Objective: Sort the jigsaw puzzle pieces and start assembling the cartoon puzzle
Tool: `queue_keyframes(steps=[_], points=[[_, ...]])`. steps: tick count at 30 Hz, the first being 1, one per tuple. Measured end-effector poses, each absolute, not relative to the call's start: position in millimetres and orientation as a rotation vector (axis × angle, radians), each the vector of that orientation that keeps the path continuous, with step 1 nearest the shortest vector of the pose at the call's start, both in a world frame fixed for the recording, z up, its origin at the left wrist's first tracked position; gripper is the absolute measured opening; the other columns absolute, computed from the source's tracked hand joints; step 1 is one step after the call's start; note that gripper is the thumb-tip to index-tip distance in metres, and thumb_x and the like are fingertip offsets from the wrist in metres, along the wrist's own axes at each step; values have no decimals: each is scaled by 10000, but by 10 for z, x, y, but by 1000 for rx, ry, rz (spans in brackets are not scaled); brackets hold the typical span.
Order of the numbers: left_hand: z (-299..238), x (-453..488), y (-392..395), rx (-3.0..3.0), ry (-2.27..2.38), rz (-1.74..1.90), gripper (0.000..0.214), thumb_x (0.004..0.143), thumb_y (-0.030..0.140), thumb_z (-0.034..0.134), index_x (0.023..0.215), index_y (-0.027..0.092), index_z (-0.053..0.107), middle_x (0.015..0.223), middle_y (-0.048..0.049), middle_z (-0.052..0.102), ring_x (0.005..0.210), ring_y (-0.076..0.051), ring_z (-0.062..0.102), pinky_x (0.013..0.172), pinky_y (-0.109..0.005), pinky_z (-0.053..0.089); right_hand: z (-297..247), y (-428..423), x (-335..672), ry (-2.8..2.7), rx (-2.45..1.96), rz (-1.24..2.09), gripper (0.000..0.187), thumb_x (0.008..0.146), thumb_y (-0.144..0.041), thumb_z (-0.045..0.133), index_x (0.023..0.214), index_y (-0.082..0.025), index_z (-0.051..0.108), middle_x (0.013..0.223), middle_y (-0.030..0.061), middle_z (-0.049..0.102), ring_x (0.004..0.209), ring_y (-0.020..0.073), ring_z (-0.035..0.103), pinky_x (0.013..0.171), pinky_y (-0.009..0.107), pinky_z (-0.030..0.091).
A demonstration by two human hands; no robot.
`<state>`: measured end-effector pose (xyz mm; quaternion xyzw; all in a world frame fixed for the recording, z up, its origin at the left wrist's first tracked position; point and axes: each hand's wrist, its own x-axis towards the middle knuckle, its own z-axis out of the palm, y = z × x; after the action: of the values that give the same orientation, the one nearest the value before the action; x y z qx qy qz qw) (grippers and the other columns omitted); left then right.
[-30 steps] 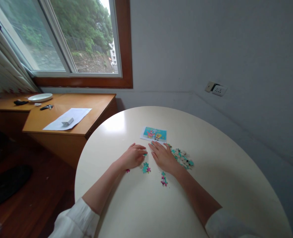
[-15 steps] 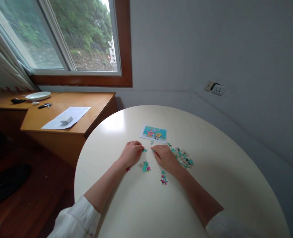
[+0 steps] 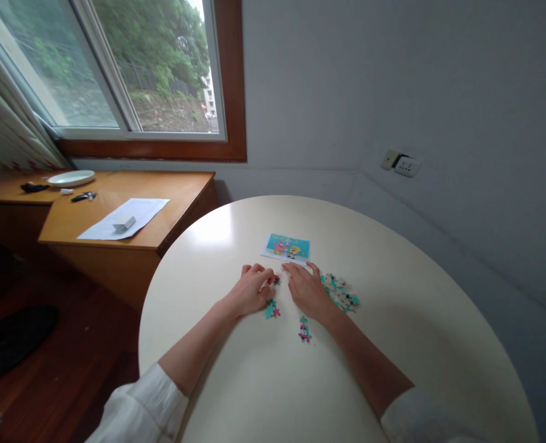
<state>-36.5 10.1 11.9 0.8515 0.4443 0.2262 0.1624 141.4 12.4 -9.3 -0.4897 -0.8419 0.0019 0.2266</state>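
Both my hands rest on a round cream table [image 3: 254, 381]. My left hand [image 3: 253, 288] is curled, its fingertips pinched on a small teal puzzle piece [image 3: 276, 280]. My right hand [image 3: 304, 287] lies flat beside it with fingers stretched toward a picture card [image 3: 286, 247] showing cartoon figures. A pile of loose teal and white puzzle pieces [image 3: 341, 295] lies just right of my right hand. A small joined cluster [image 3: 271, 309] sits below my left hand, and another pink and teal cluster [image 3: 304, 330] lies near my right wrist.
A wooden desk [image 3: 162, 234] stands left of the table with a sheet of paper [image 3: 129, 216], a white plate [image 3: 71, 178] and small dark items. A window [image 3: 129, 74] is behind it. A wall socket [image 3: 402, 164] sits on the right wall.
Both hands shifted slightly toward the picture card. My left hand's fingertips moved right onto the small teal piece between the hands, and my right fingers stretched out flat.
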Motion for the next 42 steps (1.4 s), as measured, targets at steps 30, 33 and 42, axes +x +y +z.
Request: queue_keyframes(steps=[30,33,42], points=[[251,-550,-17,2504,1174,535,248,695,147,417,823,197,623,809,-34,672,837,-183,553,839,-355,300,153,-351,1377,-2482,-925,170,383,821,-102,399,1160,-196,552,1155,74,617,1134,176,503,964,393,344],[246,-574,-99,2583,1141,466,315,677,124,416,886,217,632,865,-31,689,887,-191,552,850,-368,281,115,-494,1375,-2580,-935,120,360,876,-177,398,1218,-196,511,1223,78,574,1166,179,479,996,392,330],[192,-816,-365,2601,1126,430,396,722,104,399,1024,233,620,1157,-39,623,1080,-199,519,1032,-438,160,35,-576,1395,-2553,-987,45,261,874,-156,439,1088,-191,583,1125,79,630,1078,193,543,961,396,352]])
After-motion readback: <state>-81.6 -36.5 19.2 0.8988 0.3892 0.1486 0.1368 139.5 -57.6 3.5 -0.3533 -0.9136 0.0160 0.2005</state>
